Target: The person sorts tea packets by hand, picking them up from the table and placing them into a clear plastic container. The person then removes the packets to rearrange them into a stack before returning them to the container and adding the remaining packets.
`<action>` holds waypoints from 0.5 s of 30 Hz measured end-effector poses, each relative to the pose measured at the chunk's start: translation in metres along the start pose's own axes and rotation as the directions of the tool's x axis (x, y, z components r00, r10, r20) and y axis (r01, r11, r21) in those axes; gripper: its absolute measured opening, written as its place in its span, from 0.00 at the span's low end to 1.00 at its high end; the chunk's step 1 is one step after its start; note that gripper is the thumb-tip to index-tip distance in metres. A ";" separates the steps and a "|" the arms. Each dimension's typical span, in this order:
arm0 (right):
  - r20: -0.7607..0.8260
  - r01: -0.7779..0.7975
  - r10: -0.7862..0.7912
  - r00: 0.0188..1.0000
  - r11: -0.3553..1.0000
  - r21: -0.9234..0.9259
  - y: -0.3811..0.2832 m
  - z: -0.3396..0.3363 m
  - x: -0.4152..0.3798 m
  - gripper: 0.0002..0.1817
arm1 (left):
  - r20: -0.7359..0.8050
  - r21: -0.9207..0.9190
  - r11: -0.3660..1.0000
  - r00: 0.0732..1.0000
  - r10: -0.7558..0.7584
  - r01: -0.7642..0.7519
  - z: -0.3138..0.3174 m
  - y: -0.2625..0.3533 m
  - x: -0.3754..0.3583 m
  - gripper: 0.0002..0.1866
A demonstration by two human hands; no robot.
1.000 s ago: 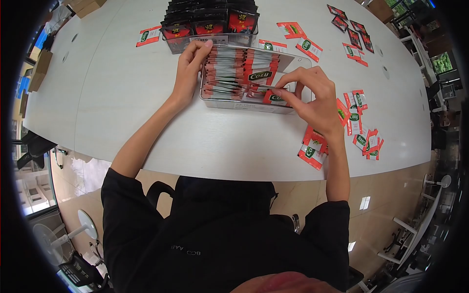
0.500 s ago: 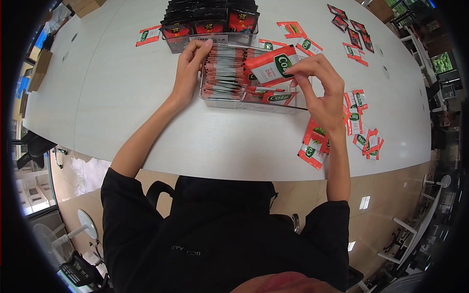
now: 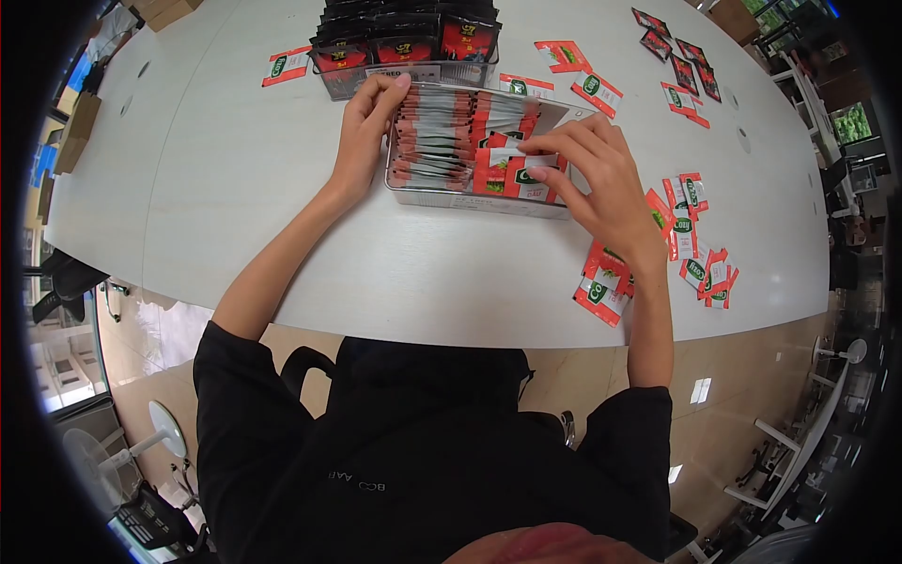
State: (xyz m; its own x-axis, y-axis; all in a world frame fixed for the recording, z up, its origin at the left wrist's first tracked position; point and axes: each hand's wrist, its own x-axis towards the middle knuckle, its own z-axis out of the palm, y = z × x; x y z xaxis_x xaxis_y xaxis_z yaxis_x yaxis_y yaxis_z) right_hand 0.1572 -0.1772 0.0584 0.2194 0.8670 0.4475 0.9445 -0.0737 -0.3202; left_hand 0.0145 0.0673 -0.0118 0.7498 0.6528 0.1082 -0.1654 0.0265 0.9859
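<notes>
A clear plastic bin [image 3: 432, 198] stands before me with a tight row of red-and-white sachets [image 3: 432, 141] along its left side. My left hand [image 3: 359, 141] grips the bin's left rim, thumb and fingers closed over it. Inside the right half, my right hand [image 3: 606, 183] pinches a red-and-white Cozy tea sachet [image 3: 550, 187] between thumb and fingers. This sachet is low in the bin, near the front wall, beside another red sachet [image 3: 490, 171]. More sachets [image 3: 507, 111] fill the back of that half; the fingers hide part of the contents.
Behind stands a second clear bin [image 3: 451, 73] of black-and-red coffee sachets. Loose Cozy sachets lie behind the front bin [image 3: 598, 92], at right [image 3: 683, 235] and near my right forearm [image 3: 601, 291]. Several black-and-red sachets [image 3: 691, 66] lie at the far right. The table edge [image 3: 423, 344] is close to me.
My right hand has lowered the Cozy sachet from above the bin into its right half, near the front. The left hand has stayed on the rim.
</notes>
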 end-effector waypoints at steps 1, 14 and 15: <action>0.006 0.001 -0.001 1.000 1.000 0.007 0.000 0.000 0.000 0.09 | 0.005 -0.005 1.000 1.000 -0.020 0.020 0.000 0.001 -0.001 0.15; 0.063 0.029 -0.042 0.997 0.980 0.197 -0.007 -0.006 0.001 0.08 | 0.038 0.041 0.999 0.999 0.012 -0.014 -0.006 -0.007 0.004 0.13; 0.063 0.029 -0.042 0.997 0.980 0.197 -0.008 -0.007 0.001 0.08 | 0.033 0.045 0.998 0.999 0.031 -0.033 -0.006 -0.008 0.005 0.13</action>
State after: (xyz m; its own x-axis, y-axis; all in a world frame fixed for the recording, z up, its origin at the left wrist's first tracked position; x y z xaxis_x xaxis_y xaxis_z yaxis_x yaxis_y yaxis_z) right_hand 0.1514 -0.1788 0.0675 0.1635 0.8988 0.4067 0.8837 0.0499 -0.4654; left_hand 0.0156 0.0744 -0.0195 0.7649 0.6280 0.1431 -0.1606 -0.0292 0.9866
